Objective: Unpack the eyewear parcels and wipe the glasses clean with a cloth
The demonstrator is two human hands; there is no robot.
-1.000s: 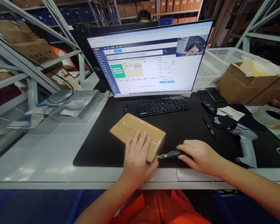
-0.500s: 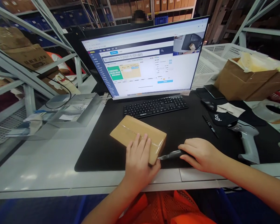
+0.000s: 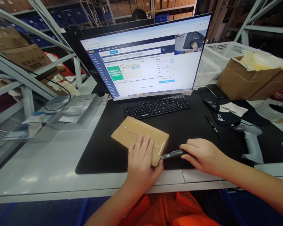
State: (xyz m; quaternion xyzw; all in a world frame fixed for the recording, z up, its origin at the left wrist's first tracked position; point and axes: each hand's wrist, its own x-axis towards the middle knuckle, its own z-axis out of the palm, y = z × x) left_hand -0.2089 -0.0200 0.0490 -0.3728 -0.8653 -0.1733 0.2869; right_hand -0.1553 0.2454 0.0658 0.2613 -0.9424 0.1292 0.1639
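Note:
A small brown cardboard box (image 3: 132, 129), sealed with clear tape, lies at an angle on the black desk mat (image 3: 96, 150). My left hand (image 3: 142, 163) grips its near right end, with fingers across the top and the thumb against the side. In my right hand (image 3: 201, 155) is a utility knife (image 3: 176, 153), held by its dark handle with the fingers closed round it. The blade points left and meets the box's right end near the lower corner, close to my left thumb. How deep the tip sits cannot be made out.
Behind the box stand a keyboard (image 3: 158, 106) and a lit monitor (image 3: 143, 62). To the right are a barcode scanner (image 3: 251, 141), a marker pen (image 3: 213, 126), a mouse (image 3: 211, 104), a tape roll (image 3: 261, 110) and an open carton (image 3: 245, 81). A grey tray (image 3: 85, 116) is at left.
The knife blade has shifted slightly up and rightward along the box's end. Box and left hand stay nearly in place; the view has moved a little.

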